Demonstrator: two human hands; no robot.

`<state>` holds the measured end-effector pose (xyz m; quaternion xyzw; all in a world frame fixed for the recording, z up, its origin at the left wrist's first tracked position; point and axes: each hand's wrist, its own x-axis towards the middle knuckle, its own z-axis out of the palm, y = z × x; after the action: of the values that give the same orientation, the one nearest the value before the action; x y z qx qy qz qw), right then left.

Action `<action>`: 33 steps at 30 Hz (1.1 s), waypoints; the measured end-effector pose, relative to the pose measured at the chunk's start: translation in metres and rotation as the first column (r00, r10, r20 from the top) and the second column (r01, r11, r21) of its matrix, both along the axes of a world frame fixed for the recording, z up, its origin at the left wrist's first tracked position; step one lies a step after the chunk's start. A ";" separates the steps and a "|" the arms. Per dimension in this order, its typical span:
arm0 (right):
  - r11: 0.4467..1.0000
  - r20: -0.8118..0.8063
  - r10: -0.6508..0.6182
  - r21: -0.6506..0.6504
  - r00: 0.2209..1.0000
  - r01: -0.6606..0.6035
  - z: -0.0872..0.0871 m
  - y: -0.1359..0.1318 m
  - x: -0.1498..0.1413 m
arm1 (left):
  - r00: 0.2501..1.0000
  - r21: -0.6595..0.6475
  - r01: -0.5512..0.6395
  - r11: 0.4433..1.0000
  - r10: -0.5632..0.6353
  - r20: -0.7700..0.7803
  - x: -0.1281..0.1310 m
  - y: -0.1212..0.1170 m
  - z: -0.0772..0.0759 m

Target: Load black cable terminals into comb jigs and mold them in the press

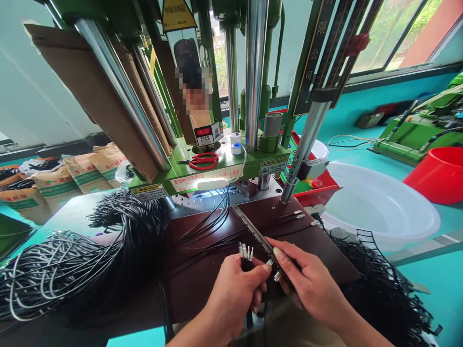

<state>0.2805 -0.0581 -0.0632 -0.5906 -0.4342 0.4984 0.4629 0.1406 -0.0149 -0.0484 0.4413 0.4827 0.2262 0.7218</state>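
Note:
My left hand (237, 289) is closed around a small bunch of black cables whose metal plug ends (246, 251) stick up above the fingers. Its thumb and forefinger pinch near another metal plug (269, 263) beside the bar. My right hand (307, 277) grips a long dark metal mould bar (255, 232), tilted so its far end points up and left over the brown tabletop (213, 284). One more metal plug (277, 276) shows at the bar's lower edge. The fingers hide the bar's near end.
A green press (217, 168) with steel columns stands ahead, red-handled pliers (202, 160) on its bed. Thick bundles of black cables (133, 231) lie at left. Loose cables with plugs (298, 215) cross the table. At right are black plastic scraps (390, 289) and a white tub (383, 202).

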 end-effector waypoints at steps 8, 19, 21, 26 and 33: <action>0.991 -0.118 -0.106 -0.091 0.987 0.095 0.007 -0.002 0.003 | 0.981 -0.078 -0.079 0.994 0.092 0.168 -0.018 0.010 0.013; 0.994 -0.096 -0.058 -0.097 0.994 0.049 0.005 -0.002 0.003 | 0.992 -0.063 -0.062 0.996 0.068 0.108 -0.007 0.009 0.005; 0.994 -0.089 -0.067 -0.096 0.994 0.058 0.006 -0.003 0.002 | 0.994 -0.042 -0.041 0.998 0.045 0.096 -0.006 0.008 0.006; 0.995 -0.063 -0.061 -0.087 0.996 0.056 0.005 -0.003 0.001 | 0.997 -0.046 -0.012 0.999 0.015 0.082 -0.006 0.009 0.006; 0.999 0.038 -0.045 -0.028 0.998 0.046 0.004 -0.005 -0.004 | 0.997 -0.056 -0.007 0.998 0.011 0.075 -0.005 0.009 0.003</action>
<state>0.2761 -0.0633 -0.0595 -0.6161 -0.4220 0.4830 0.4573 0.1361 -0.0057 -0.0455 0.4103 0.4633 0.2323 0.7504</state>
